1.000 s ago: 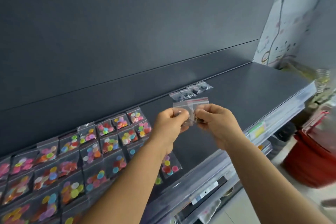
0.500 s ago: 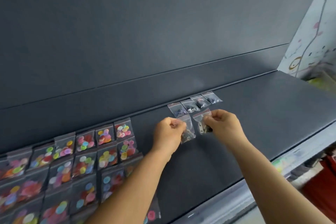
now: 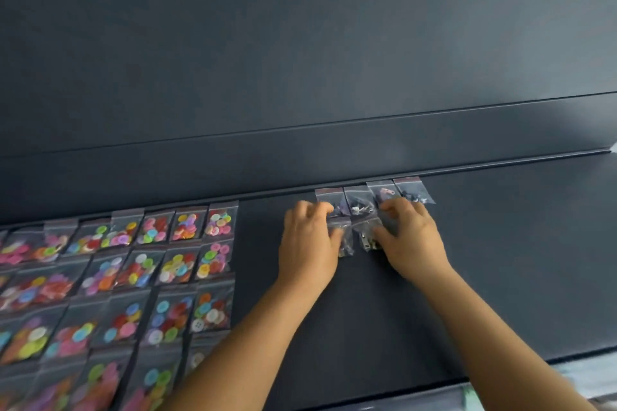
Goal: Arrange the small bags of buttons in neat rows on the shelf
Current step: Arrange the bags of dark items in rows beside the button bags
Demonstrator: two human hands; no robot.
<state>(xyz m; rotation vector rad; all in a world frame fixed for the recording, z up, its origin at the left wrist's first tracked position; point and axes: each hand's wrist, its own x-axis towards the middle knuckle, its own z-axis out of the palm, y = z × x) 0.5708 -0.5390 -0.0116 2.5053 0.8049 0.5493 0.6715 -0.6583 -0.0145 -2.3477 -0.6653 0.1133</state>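
Both hands have dropped onto the shelf [image 3: 500, 260] since half a second ago, when each was lifting a small bag clear of the surface just in front of the back row. A person's left hand [image 3: 309, 243] is now pressing one bag of dark pieces [image 3: 344, 240] flat, fingers curled over its left edge, while the right hand [image 3: 409, 243] is settling a second bag [image 3: 367, 237] beside it, the thumb on the bag's right edge; how firmly either grip is closing is hard to tell through the blur. The two bags are lying side by side between the hands, long axes running front to back, tops touching the lower edges of a back row of four dark bags [image 3: 374, 193] set against the rear lip. That row is lying directly beyond the fingertips, so any squaring-up would likely be a short push away from the body, each hand equally near its own bag. Every bag is thin, glossy clear plastic with a red-striped zip top. Well to the left, bags of bright plastic buttons [image 3: 187, 243] are filling several rows on the matt, dark grey metal surface.
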